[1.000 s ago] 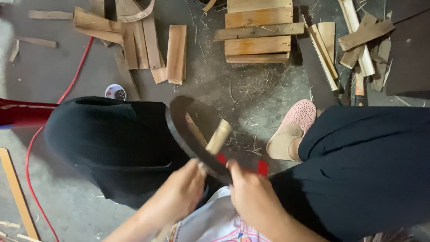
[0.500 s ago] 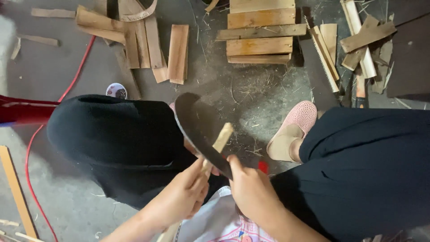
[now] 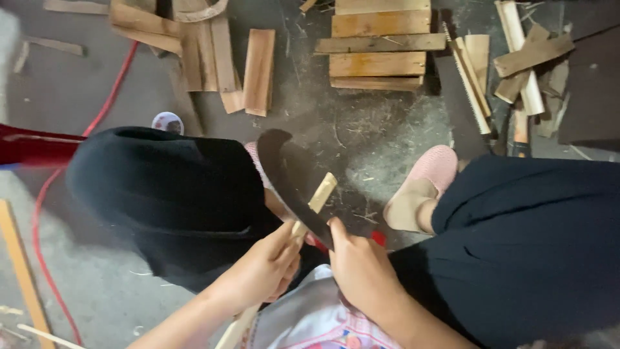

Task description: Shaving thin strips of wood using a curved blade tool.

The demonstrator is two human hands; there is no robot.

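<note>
— Right, we're looking down at a seated person, knees apart, and the right hand (image 3: 365, 274) is wrapped tight round the handle of a dark curved blade (image 3: 294, 184). Fully closed grip, with a bit of red showing just beside it.

— And the left hand (image 3: 261, 271)?

— Fingers pinched shut on a pale wooden stick (image 3: 314, 203), which runs up from the lap and crosses under the blade's edge, tip poking out past it, between the knees.

— Risky spot?

— I'd say so. The left thumb sits close below where steel meets wood. If the blade skids along the grain, it could run toward those fingers, or off toward the dark trouser leg (image 3: 168, 200). A thin stick could also split unevenly or snap.

— The ground?

— Grey concrete floor (image 3: 361, 139), dusted with shavings and splinters. Short planks (image 3: 381, 48) stacked ahead, more offcuts (image 3: 206, 48) to the left, scraps at right. A red cable (image 3: 103, 106) snakes across the floor, and a pink slipper (image 3: 423, 187) rests near the shavings.
</note>
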